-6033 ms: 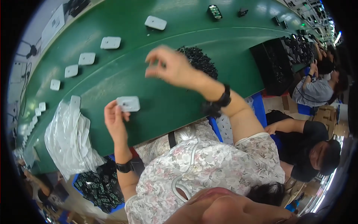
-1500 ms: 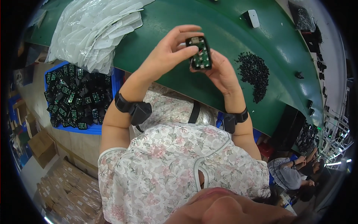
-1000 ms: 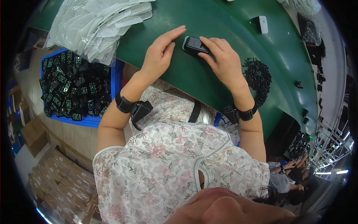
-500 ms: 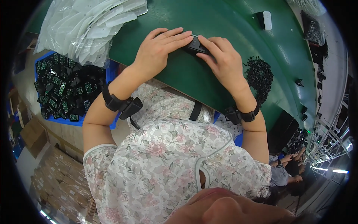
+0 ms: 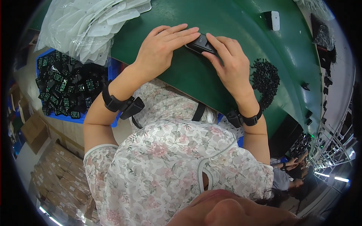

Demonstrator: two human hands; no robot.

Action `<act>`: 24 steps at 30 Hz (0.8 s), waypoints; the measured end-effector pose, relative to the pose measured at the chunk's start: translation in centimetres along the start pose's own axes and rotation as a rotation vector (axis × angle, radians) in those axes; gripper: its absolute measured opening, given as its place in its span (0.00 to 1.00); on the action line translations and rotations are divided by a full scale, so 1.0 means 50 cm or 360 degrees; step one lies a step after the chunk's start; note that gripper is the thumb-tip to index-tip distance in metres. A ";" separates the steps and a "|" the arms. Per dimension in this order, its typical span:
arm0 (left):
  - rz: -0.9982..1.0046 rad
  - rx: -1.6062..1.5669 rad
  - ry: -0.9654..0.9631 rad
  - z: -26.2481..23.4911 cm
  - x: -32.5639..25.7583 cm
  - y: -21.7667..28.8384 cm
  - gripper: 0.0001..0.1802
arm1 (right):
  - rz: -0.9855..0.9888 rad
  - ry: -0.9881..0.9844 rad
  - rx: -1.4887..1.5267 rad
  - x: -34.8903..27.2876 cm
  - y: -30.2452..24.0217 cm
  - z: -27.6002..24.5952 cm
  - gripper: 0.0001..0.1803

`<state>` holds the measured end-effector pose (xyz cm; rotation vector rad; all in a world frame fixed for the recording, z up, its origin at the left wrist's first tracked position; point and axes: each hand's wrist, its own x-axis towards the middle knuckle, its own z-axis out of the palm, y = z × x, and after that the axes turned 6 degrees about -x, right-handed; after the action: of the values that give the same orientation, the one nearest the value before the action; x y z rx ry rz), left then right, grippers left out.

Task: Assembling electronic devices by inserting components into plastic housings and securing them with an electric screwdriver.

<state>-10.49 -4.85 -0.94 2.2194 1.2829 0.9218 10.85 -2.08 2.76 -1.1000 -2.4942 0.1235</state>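
Observation:
A small black plastic housing (image 5: pixel 201 44) with a raised detail on its face is held over the green table between both hands. My left hand (image 5: pixel 157 48) lies across its left end with fingers stretched together, the fingertips on its upper edge; the thumb is hidden. My right hand (image 5: pixel 230 62) pinches the right end between thumb and fingers. To the right of that hand lies a heap of small black parts (image 5: pixel 266 81) on the table.
Clear bags of white plates (image 5: pixel 94 28) lie at the far left of the green table (image 5: pixel 181 77). Below them a blue bin (image 5: pixel 78 121) holds many black parts with green circuit boards. A black-and-white block (image 5: pixel 275 20) stands far right. Cartons (image 5: pixel 36 130) sit at left.
The black housing has shifted slightly right and tilted, with more of its face showing. My right hand has moved a little right and down; the left fingers still rest on it.

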 end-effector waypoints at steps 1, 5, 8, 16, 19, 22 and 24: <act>-0.0002 -0.0002 -0.0001 0.000 0.001 0.000 0.30 | 0.0001 -0.0003 0.0001 0.001 0.000 -0.001 0.22; 0.0010 0.0102 0.0008 0.002 -0.006 -0.006 0.31 | -0.0021 -0.0049 -0.0019 0.006 -0.010 0.003 0.22; 0.0019 0.0136 -0.0035 0.003 -0.004 -0.006 0.32 | -0.0021 -0.0085 -0.0042 0.003 -0.006 0.009 0.23; 0.0122 0.0354 -0.0001 0.016 -0.011 0.015 0.25 | -0.0076 -0.0023 -0.0209 -0.005 -0.014 0.014 0.23; 0.0175 0.0443 0.0029 0.028 -0.008 0.026 0.27 | -0.0008 -0.0047 -0.0115 -0.004 -0.003 0.008 0.23; 0.0261 0.0531 0.0119 0.043 0.008 0.020 0.27 | 0.0110 -0.0254 0.0170 0.020 0.032 -0.009 0.21; 0.0212 0.0296 0.0243 0.058 0.033 0.000 0.24 | 0.0157 -0.0393 0.0516 0.043 0.072 -0.005 0.18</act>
<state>-7.85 -3.48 -2.40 2.4430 1.3505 1.0791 12.16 1.92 2.84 -1.1231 -2.5075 0.7048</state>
